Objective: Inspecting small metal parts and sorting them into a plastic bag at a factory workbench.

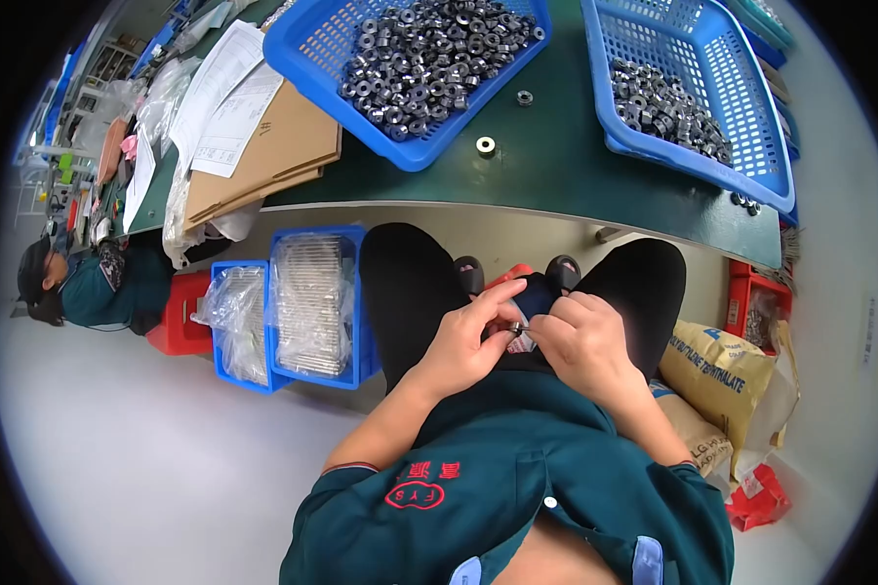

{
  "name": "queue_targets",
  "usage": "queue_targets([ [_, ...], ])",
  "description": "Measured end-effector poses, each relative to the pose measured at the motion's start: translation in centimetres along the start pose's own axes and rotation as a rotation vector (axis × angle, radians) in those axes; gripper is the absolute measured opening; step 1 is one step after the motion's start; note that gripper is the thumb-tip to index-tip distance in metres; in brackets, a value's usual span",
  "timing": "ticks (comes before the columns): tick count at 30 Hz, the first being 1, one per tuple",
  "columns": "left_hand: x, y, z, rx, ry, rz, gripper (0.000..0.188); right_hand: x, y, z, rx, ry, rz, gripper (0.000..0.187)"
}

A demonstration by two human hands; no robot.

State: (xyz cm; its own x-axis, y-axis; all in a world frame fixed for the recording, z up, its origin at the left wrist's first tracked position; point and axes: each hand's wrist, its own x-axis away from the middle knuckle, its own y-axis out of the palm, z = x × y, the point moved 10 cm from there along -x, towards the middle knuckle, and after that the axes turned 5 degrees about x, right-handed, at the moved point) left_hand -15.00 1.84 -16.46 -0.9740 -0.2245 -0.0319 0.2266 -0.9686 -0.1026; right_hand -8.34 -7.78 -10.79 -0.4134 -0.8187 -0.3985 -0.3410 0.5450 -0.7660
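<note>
Largest first: a smooth green table (556,195), its near edge bowed by the lens. On it stood two blue plastic baskets, the left one (407,156) and the right one (773,127), both lattice-walled and heaped with squat, shiny metal rings. Under the table, left of the knees, stood a blue plastic crate (365,336) lined with crinkled clear film over tightly packed rows. Flat brown cardboard (298,136) lay stacked near the table's left end; a creased yellow sack (717,375) slumped at floor right. Left hand (466,336): thumb and fingertip pinched on a small dark metal piece (515,330). Right hand (585,336): fingertips drawn narrow beside it; gripping or merely touching, could not tell. The piece sat above the lap, between the hands, glinting, its outline too small to read.
</note>
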Motion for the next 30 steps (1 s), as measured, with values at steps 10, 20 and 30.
queue_targets([
  [10, 0.8, 0.4, -5.9, 0.616, -0.486, -0.064, 0.06, -0.1, 2.2, 1.1, -0.156, -0.068, -0.132, 0.012],
  [20, 1.5, 0.5, -9.2, 1.119, -0.629, 0.049, 0.044, 2.4, 3.6, 4.8, -0.494, 0.427, -0.057, 0.009],
  [30, 0.6, 0.7, -7.8, 1.045, -0.541, 0.225, 0.035, 0.9, 1.5, 2.0, -0.035, 0.146, 0.094, 0.01],
])
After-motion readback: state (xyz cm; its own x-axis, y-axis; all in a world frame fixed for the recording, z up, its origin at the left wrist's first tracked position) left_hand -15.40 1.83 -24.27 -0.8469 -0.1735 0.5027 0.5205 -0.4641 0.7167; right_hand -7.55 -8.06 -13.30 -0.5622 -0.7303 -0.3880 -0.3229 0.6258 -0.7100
